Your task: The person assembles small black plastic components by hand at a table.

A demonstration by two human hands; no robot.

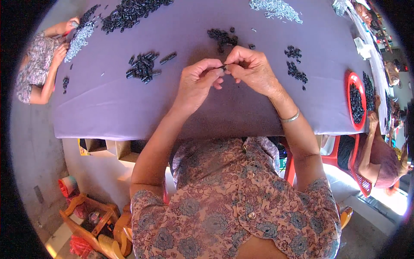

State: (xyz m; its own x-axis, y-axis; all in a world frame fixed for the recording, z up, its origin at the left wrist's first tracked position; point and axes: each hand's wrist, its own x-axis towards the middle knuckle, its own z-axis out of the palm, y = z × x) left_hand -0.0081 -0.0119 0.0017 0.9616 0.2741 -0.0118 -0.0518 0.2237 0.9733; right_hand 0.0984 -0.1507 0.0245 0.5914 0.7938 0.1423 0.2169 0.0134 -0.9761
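Observation:
Over the middle of a purple-covered table [181, 114], my left hand [202, 80] and my right hand [253, 71] meet fingertip to fingertip. Both are closed in a pinch on a small black piece [224, 67], mostly hidden by the fingers; its exact kind is too small to tell. Just beyond my hands lies a loose heap of small black parts [222, 38]. Left of them is a pile of short black cylindrical pieces [143, 67]. Two little groups of black parts [293, 52] lie to the right of my right hand.
Farther off are a large black heap [129, 15] and a pile of small silvery parts [276, 9]. A red oval tray [350, 101] of black pieces sits at the right edge. One person [39, 64] works at far left beside silvery parts [79, 41]; another [379, 159] sits at right.

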